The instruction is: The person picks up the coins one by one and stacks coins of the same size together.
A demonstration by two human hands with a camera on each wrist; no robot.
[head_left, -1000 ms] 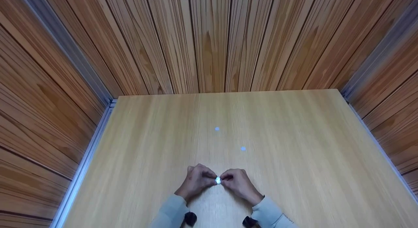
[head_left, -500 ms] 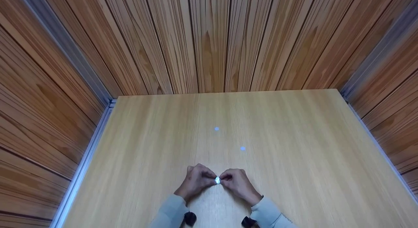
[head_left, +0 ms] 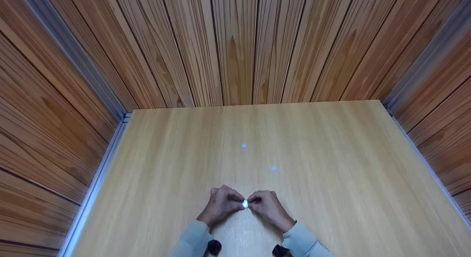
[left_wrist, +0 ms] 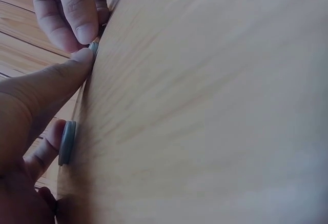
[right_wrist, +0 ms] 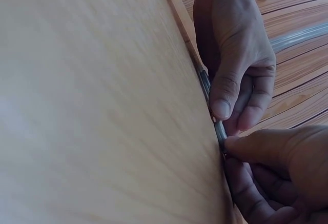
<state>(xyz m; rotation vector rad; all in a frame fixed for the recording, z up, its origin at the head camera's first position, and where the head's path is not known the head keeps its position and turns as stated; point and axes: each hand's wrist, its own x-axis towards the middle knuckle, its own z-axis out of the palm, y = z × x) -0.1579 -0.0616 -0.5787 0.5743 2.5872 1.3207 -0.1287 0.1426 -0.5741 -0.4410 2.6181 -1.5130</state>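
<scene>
A small bright whitish piece (head_left: 245,204) sits between the fingertips of both hands, low in the middle of the table; its kind is too small to tell. The left hand (head_left: 222,201) pinches it from the left with thumb and fingers. From the right, the right hand (head_left: 268,207) pinches it the same way. Seen edge-on in the left wrist view, the piece (left_wrist: 93,48) looks pale grey-green and close to the table surface. Another greyish disc (left_wrist: 67,143) shows by a curled finger of the left hand; in the head view that hand hides it.
Two small pale-blue round spots (head_left: 244,145) (head_left: 273,168) lie farther back on the wooden table (head_left: 312,146). Plank walls (head_left: 235,50) enclose the back and sides, with metal rails (head_left: 97,190) along the side edges. Each sleeved wrist carries a black device (head_left: 214,247).
</scene>
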